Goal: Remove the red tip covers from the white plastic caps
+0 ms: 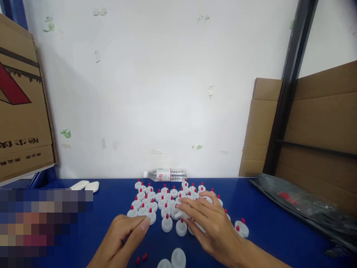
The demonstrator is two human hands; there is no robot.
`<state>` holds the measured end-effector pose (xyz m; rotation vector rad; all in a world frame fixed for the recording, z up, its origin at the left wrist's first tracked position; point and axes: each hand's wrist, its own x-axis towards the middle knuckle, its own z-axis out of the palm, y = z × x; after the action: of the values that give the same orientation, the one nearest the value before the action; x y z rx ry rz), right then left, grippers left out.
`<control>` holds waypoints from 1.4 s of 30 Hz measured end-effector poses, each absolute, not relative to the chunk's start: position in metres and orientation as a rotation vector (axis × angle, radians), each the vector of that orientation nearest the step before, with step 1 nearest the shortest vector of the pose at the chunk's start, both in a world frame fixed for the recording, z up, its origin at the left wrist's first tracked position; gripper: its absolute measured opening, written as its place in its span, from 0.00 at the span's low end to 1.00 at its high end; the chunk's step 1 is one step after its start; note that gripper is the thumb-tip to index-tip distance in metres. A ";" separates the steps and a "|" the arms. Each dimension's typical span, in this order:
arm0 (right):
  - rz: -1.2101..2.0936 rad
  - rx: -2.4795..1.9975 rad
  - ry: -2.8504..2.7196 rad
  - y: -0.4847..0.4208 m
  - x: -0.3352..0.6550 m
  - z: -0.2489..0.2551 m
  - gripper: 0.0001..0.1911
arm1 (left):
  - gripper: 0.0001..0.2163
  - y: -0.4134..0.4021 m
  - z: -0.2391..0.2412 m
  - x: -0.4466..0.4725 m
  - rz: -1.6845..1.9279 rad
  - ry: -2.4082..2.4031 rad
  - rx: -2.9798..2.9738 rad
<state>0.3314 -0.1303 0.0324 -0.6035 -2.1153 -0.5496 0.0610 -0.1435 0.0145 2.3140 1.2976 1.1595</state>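
Several round white caps [167, 225] with small red tips stand upright in a cluster on the blue table. My left hand [122, 238] is closed at the cluster's near left edge, thumb and index finger pressed together. Whatever it pinches, if anything, is hidden. Over the right part of the cluster, my right hand [206, 221] holds a white cap [182, 214] between thumb and fingers, its narrow end pointing left. Two white caps without red tips, one of them a flat round cap [178, 258], lie at the front edge of view. Loose red tips [144, 256] lie near my left hand.
A clear plastic bottle [170, 175] lies on its side against the white wall. White oval pieces [92, 187] are at the back left. Cardboard boxes [25, 111] flank the left side, with cardboard [259, 126] and a dark plastic bag [295, 201] on the right.
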 end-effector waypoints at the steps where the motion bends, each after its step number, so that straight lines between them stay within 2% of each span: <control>1: -0.509 -0.639 -2.112 -0.129 0.333 0.033 0.13 | 0.22 -0.141 0.016 0.059 1.138 1.355 2.352; 7: -0.384 -0.638 -2.180 -0.132 0.328 0.027 0.10 | 0.11 -0.131 0.022 0.065 0.582 1.478 2.612; 10: -0.355 -0.649 -2.202 -0.131 0.328 0.023 0.06 | 0.08 -0.129 0.022 0.065 0.417 1.481 2.651; 13: -0.337 -0.685 -2.180 -0.129 0.328 0.019 0.03 | 0.08 -0.129 0.019 0.062 0.362 1.485 2.676; 17: -0.315 -0.668 -2.166 -0.128 0.327 0.013 0.05 | 0.08 -0.127 0.012 0.058 0.279 1.443 2.678; 23: -0.315 -0.619 -2.245 -0.122 0.326 0.005 0.06 | 0.16 -0.119 0.020 0.056 0.366 1.447 2.733; 26: -0.293 -0.639 -2.298 -0.120 0.327 0.003 0.05 | 0.19 -0.111 0.035 0.052 0.461 1.635 2.731; 29: -0.263 -0.650 -2.344 -0.120 0.327 0.004 0.04 | 0.17 -0.102 0.044 0.045 0.487 1.939 2.651; 32: -0.224 -0.691 -2.395 -0.122 0.327 0.006 0.04 | 0.18 -0.095 0.040 0.041 0.297 2.127 2.584; 39: -0.192 -0.787 -2.349 -0.127 0.328 0.006 0.13 | 0.16 -0.090 0.030 0.040 0.117 2.087 2.597; 42: -0.240 -0.751 -2.268 -0.130 0.327 0.011 0.12 | 0.16 -0.094 0.035 0.039 0.165 2.083 2.623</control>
<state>0.3272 -0.1297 0.0110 -0.7514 -2.2683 -0.2403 0.0393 -0.0942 0.0348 2.6231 2.0831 0.1650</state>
